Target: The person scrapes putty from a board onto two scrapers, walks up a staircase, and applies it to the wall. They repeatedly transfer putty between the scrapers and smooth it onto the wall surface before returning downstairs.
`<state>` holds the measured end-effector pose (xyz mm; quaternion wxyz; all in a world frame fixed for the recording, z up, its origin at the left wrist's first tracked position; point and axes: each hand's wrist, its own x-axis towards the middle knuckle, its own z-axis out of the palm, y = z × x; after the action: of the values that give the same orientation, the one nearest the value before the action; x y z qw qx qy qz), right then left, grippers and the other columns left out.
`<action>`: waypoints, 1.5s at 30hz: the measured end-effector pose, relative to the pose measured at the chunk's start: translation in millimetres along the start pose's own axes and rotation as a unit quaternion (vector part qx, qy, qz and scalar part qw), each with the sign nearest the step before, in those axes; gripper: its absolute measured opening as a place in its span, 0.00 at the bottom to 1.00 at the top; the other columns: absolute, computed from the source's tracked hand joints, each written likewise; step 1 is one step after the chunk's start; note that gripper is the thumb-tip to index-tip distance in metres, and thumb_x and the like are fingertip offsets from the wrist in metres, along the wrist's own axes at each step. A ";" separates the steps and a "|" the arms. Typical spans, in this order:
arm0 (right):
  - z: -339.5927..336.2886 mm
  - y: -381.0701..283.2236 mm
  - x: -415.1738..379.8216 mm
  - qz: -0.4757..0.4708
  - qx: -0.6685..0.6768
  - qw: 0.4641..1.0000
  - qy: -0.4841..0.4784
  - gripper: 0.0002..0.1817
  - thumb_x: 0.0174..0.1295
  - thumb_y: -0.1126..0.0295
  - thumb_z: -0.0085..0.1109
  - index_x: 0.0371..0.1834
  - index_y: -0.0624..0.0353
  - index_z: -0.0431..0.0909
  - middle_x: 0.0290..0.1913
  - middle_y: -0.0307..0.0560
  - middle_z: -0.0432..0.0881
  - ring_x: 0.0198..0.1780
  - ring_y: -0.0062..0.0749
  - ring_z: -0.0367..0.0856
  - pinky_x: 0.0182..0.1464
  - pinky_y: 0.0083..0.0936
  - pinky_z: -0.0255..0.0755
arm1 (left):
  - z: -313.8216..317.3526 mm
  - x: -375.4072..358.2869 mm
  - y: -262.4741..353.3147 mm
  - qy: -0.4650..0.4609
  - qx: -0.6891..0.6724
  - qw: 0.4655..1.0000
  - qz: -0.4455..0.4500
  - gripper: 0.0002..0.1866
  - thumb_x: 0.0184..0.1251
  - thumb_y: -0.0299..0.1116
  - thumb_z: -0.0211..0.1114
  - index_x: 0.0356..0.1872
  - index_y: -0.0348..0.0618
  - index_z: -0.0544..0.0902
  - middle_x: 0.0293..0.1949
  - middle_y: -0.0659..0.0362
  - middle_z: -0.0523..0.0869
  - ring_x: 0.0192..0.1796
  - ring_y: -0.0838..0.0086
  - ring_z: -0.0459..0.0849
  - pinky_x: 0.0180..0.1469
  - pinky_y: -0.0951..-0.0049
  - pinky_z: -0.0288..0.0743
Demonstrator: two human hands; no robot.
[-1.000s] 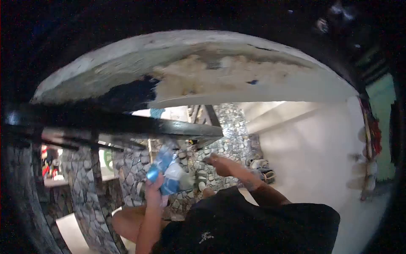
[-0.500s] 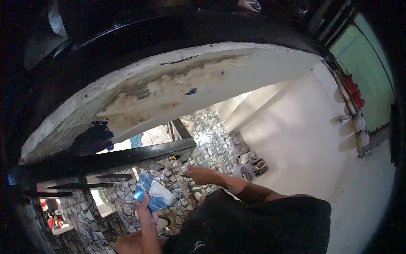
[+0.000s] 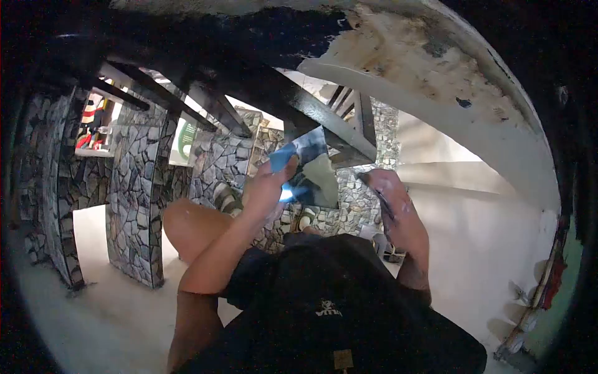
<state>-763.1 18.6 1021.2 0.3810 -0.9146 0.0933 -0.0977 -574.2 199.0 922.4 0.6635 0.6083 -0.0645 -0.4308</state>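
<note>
My left hand (image 3: 266,186) is closed on a blue and whitish plastic packet (image 3: 316,176), thumb pressed over its near edge. The packet is held tilted up in front of me and catches a bright glare low on its left side. To its right, my right hand (image 3: 397,202) is raised with fingers curled. A small dark thing pokes out at those fingertips; I cannot tell what it is. A gap separates the right hand from the packet.
Stairs with stone-pattern facing (image 3: 134,199) run down the left. A dark railing beam (image 3: 311,112) crosses beyond my hands. A wall with peeling paint (image 3: 430,68) curves overhead at the right. Below are my sandalled feet (image 3: 306,219). A ledge with a red item (image 3: 553,283) lies far right.
My view has turned, and the surroundings have swung round. Both hands now appear higher and further right. The packet stays in my left hand.
</note>
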 end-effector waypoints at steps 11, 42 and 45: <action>26.5 -13.5 11.7 0.051 -0.110 0.980 -0.161 0.25 0.56 0.76 0.45 0.60 0.55 0.66 0.55 0.58 0.69 0.59 0.52 0.66 0.61 0.38 0.60 | 24.6 -11.1 24.1 0.009 0.084 0.993 0.078 0.14 0.62 0.39 0.64 0.40 0.37 0.79 0.33 0.60 0.83 0.36 0.79 0.80 0.39 0.76 0.73; 68.1 58.9 -49.4 0.153 0.775 0.581 0.197 0.34 0.42 0.82 0.57 0.59 0.64 0.64 0.54 0.51 0.73 0.58 0.45 0.70 0.61 0.47 0.64 | -30.5 -48.1 53.9 0.022 -0.221 0.974 -0.048 0.17 0.60 0.30 0.62 0.48 0.31 0.74 0.39 0.54 0.82 0.37 0.70 0.83 0.41 0.72 0.80; 15.8 13.9 -31.8 0.154 0.543 0.773 0.290 0.33 0.43 0.82 0.59 0.59 0.64 0.64 0.53 0.52 0.73 0.55 0.45 0.72 0.59 0.45 0.66 | -36.6 -68.6 60.2 0.051 -0.264 0.963 -0.028 0.17 0.60 0.31 0.62 0.48 0.32 0.74 0.39 0.54 0.82 0.37 0.70 0.83 0.41 0.72 0.79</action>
<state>-791.2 27.4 996.9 0.7791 -0.4575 0.2700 -0.3327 -564.8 264.4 995.2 0.7908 0.4342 0.1028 -0.4191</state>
